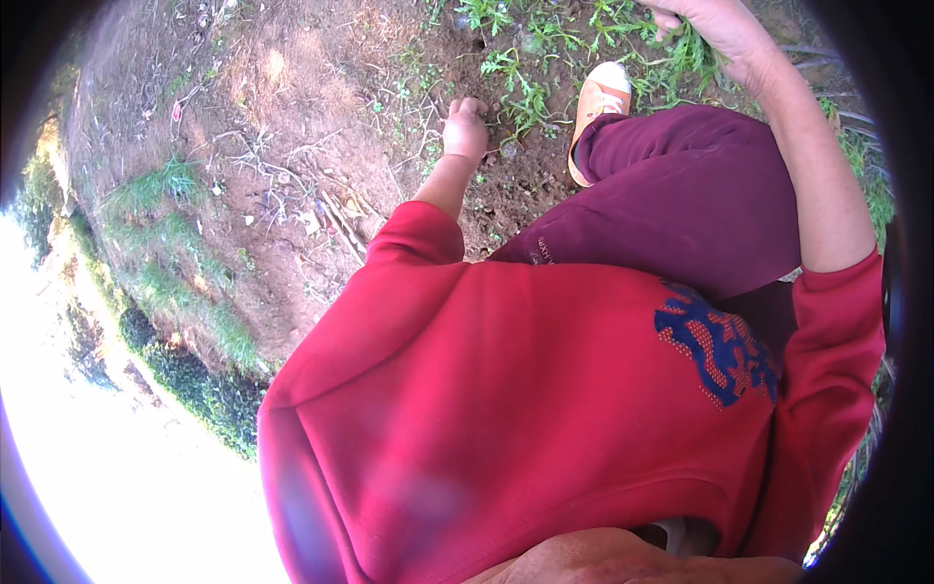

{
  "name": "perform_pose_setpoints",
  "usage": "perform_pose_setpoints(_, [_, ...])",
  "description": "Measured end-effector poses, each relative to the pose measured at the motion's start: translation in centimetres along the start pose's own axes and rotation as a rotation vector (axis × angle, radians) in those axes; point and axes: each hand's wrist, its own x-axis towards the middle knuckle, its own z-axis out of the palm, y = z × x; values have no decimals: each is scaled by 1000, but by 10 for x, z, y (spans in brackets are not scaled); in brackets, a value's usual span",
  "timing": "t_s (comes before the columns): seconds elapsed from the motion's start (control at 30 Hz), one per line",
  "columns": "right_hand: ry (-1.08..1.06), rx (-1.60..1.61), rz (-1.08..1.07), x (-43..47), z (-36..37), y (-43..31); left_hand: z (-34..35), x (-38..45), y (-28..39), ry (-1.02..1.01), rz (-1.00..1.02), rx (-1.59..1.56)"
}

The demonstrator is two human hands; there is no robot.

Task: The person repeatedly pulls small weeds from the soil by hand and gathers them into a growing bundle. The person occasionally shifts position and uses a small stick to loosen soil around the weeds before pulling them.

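Note:
My left hand (pixel 465 133) is low over the bare brown soil, left of the leafy plants. Its fingers point away from me and look slightly curled; whether anything is between them is hidden. At the top right, my right hand (pixel 719 33) is bent over a bunch of green leafy weeds (pixel 692 57), its fingers curled around them and leaves sticking out below the palm. The top edge of the picture cuts off part of this hand. Between the hands, low green plants with jagged leaves (pixel 527 98) grow from the soil.
An orange canvas shoe (pixel 604 98) with a white toe stands among the plants, below a bent leg in purple trousers (pixel 678 190). Dry stalks (pixel 343 223) and twigs lie on the ground at left. Grass tufts (pixel 164 182) and a bushy edge (pixel 197 387) lie farther left.

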Motion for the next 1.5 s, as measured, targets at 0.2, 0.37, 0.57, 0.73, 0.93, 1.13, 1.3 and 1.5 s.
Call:
perform_pose_setpoints(0.2, [-20,7,-25,0,-1,4,20,3,21,-107,-5,378])
perform_pose_setpoints(0.37, [22,-22,31,0,0,3,29,10,29,-151,-37,570])
perform_pose_setpoints(0.57, [-29,-10,18,-1,-2,1,-9,14,23,-159,-147,364])
perform_pose_setpoints(0.73, [-40,-43,-7,-8,-1,-3,-70,16,2,356,-189,643])
perform_pose_setpoints(0.93, [-48,-51,11,-2,3,-4,-31,25,23,-292,53,491])
perform_pose_setpoints(1.13, [-46,-55,-27,-8,-1,0,14,19,18,-251,171,580])
perform_pose_setpoints(1.3, [-63,-62,-19,-3,1,0,3,20,10,-231,128,442])
perform_pose_setpoints(1.5, [-83,-87,-4,0,0,2,-13,-7,8,-319,386,638])
